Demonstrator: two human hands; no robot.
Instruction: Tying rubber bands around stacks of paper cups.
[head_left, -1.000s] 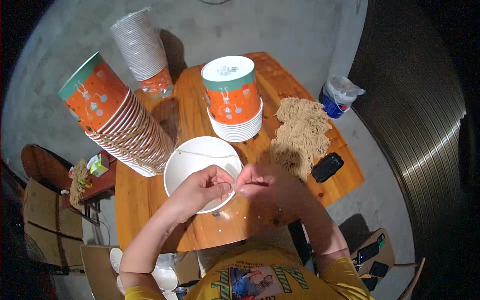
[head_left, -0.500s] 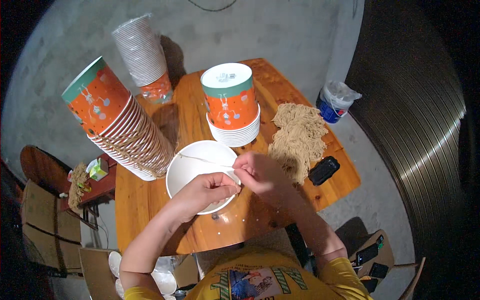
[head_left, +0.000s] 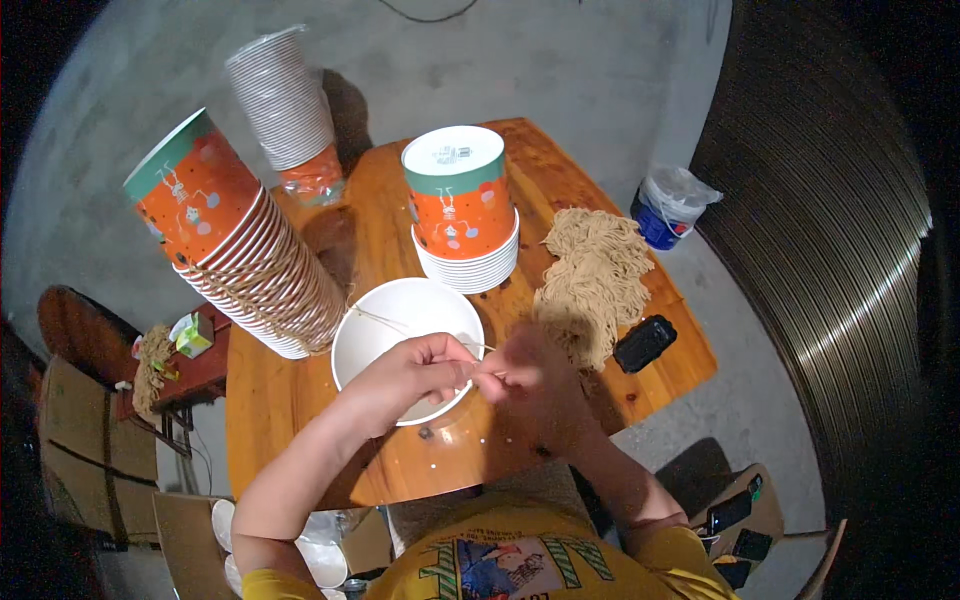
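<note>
A white paper tub, seen from above with its mouth up, stands near the front of the table. Over its right rim my left hand pinches a thin tan string with thumb and forefinger. Close against it, my right hand, in shadow and slightly smeared, has its fingers pressed together on the same string. From the tub's left edge the string crosses the opening towards my hands. Left of it leans a tall stack of orange and green paper tubs, tan strings lying across their white rims.
A shorter upside-down tub stack stands behind, and a plastic-wrapped stack at the far left. Bundled tan string and a black tray-like object lie on the wooden table's right side. A blue bucket stands beyond.
My right hand has shifted slightly right and down, its fingertips now meeting my left hand's at the tub's rim. The string across the tub hangs slacker. My left hand has barely moved.
</note>
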